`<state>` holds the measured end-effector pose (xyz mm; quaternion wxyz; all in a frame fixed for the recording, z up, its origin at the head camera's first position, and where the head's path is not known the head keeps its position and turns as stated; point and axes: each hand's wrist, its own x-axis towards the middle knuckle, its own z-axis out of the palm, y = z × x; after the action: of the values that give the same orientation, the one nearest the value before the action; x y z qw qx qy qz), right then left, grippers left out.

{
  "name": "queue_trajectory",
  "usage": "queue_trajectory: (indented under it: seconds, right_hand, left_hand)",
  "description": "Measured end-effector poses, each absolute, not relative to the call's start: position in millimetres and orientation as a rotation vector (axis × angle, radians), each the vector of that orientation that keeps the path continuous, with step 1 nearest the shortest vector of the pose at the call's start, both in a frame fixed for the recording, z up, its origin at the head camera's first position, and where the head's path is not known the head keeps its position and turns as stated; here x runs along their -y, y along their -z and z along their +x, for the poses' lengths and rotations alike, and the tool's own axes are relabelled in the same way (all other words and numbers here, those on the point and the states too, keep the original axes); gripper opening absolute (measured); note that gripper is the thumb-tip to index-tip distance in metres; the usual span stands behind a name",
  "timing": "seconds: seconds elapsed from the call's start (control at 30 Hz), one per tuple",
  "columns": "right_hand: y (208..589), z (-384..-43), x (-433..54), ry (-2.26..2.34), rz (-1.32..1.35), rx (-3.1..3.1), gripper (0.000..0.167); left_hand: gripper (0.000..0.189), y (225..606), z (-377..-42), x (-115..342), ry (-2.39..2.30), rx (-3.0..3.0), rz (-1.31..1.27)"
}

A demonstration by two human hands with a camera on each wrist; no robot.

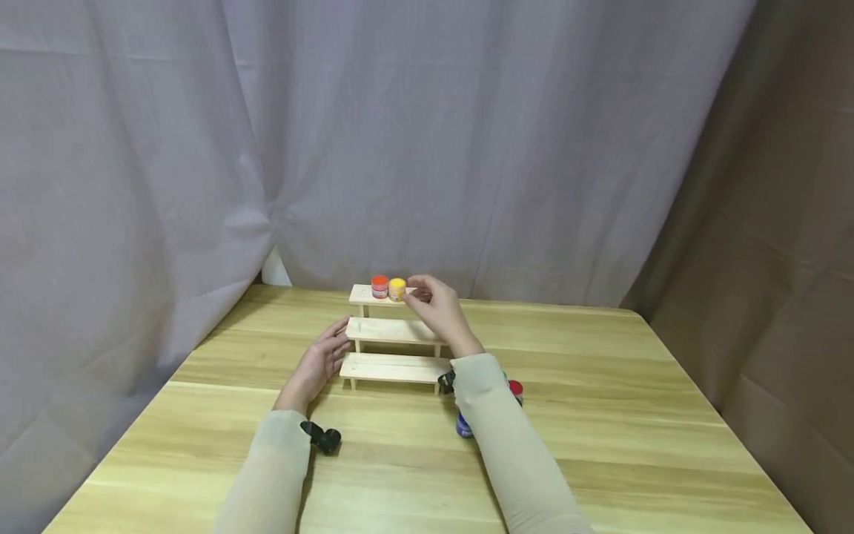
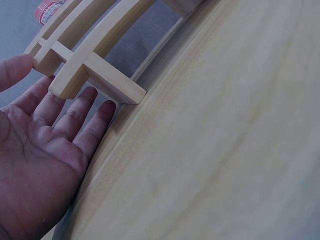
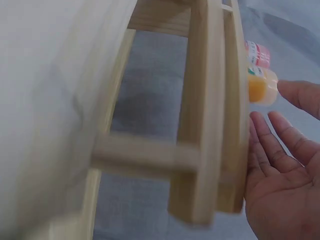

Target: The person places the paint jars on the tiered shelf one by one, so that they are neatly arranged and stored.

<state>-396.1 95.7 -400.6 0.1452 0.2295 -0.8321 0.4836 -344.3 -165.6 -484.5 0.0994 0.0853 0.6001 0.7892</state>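
A three-tier wooden display stand (image 1: 394, 331) is on the table, and its top step carries an orange-red-lidded paint jar (image 1: 379, 288) beside a yellow paint jar (image 1: 396, 290). My right hand (image 1: 442, 315) is at the right of the yellow jar. In the right wrist view its thumb points at the jar's lid, very close to it, and its fingers are extended, with no jar between them. At the stand's left end, my left hand (image 1: 320, 367) lies with relaxed fingers against the step ends. Its thumb (image 2: 16, 71) is by the edge of an upper step.
A blue jar (image 1: 463, 425) and a red-lidded jar (image 1: 516, 389) stand on the wooden table (image 1: 634, 415) by the right forearm, which partly hides them. Grey curtains (image 1: 427, 148) hang behind the table, with more cloth at the right side.
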Motion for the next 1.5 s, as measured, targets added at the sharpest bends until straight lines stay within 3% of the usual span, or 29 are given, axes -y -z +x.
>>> queue_trajectory:
  seconds: [0.47,0.97,1.27,1.5]
  right_hand:
    - [386.6,-375.7,-149.8,-1.305,0.733,2.508,0.034]
    - [407.5,-361.4,-205.4,-1.177,0.941,2.718,0.025]
    - [424.0,-355.2,-243.3,-1.135,1.155,2.960,0.033]
    - [433.2,-361.4,-258.1,-1.206,1.168,3.038,0.028]
  left_hand:
    - [0.059,482.6,-349.3,172.9,-2.334,-1.793,0.269]
    - [0.058,484.4,-350.1,177.6,-2.336,-1.811,0.249]
    - [0.058,485.2,-351.8,175.5,-2.326,-1.801,0.242]
    - [0.059,485.6,-353.8,173.7,-2.336,-1.782,0.271]
